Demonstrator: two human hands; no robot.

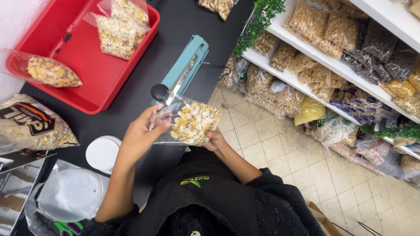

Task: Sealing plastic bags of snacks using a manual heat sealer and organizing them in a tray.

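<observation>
Seen from above, a person's left hand and right hand hold a clear bag of pale mixed nuts between them, just in front of a teal heat sealer on a black counter. A red tray to the left holds more filled bags — shelves of packaged snacks line the right.

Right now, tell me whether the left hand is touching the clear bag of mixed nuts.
Touching. The head view shows the left hand with its fingers pressed against the upper edge of the clear bag, while the right hand grips its lower corner.
</observation>
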